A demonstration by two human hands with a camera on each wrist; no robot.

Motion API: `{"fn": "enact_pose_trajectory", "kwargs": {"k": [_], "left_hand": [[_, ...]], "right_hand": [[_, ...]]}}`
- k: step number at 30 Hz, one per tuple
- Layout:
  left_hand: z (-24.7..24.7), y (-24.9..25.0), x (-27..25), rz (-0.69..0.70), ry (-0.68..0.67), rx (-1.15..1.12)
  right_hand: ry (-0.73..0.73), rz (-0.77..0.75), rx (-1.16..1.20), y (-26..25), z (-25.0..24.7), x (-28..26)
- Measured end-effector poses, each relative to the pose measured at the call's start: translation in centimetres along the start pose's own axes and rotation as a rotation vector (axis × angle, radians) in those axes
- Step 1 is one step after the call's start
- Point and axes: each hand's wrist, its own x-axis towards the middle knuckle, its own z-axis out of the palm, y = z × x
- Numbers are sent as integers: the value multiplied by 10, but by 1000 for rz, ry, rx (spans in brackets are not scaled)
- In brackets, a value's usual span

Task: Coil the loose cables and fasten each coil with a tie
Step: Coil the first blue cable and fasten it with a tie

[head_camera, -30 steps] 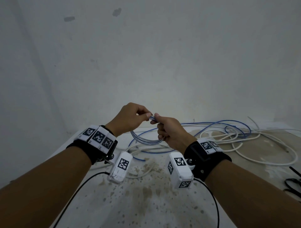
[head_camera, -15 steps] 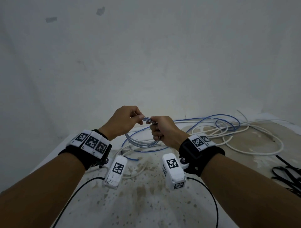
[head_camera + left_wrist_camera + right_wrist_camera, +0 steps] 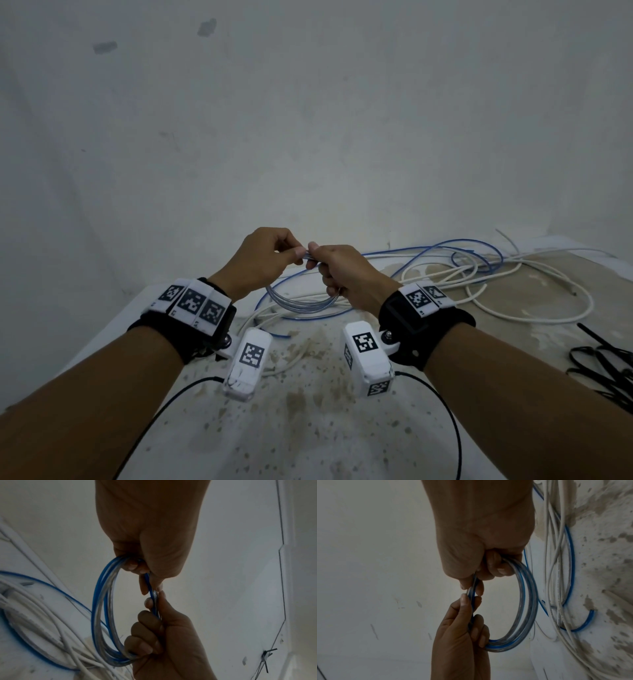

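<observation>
Coil (image 3: 300, 303) of blue-and-clear cable was held up off the table (image 3: 308, 428), between both hands, in front of the wall (image 3: 308, 120). Left hand (image 3: 263, 262) had fingers curled round one side of the loop, thumb and forefinger pinching the strands at the top; same grip showed in the left wrist view, hand (image 3: 150, 531) on coil (image 3: 101, 609). Right hand (image 3: 346, 274) was clamped on the other side, fingers wrapped round the bundle, thumb tip meeting the left thumb at the pinch point. In the right wrist view the hand (image 3: 486, 531) gripped the coil (image 3: 526, 605) with several turns stacked together. Loose white cables (image 3: 534, 308) and a loose blue cable (image 3: 479, 246) lay tangled on the table behind and to the right of the hands. Black cable ties (image 3: 606, 363) sat at the table's right edge, well apart from the coil. Table surface was stained and speckled.
</observation>
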Motion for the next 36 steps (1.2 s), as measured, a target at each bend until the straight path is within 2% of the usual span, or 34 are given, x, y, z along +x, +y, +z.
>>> {"fn": "enact_pose_trajectory", "kwargs": {"k": [3,10,15,25,28,31,34,36], "left_hand": [[2,2,1,-4,11,12],[13,12,0,-52,-69,-77],[27,21,1,6,-97,18],[89,55,3,81,-30,-104],[114,75,3,112,-40,-119],[137,94,4,112,-74,-130],[155,108,7,124,-112,-100],[164,117,8,126,-130,-94]], "right_hand": [[3,-8,-5,1,-3,-1],[8,-47,-37,7,-17,-8],[43,-34,-28,17,-32,-17],[149,28,84,29,-89,-52],[240,49,40,33,-118,-68],[381,86,-150,39,-159,-85],[531,130,-624,43,-209,-105],[566,242,-952,41,-237,-122]]}}
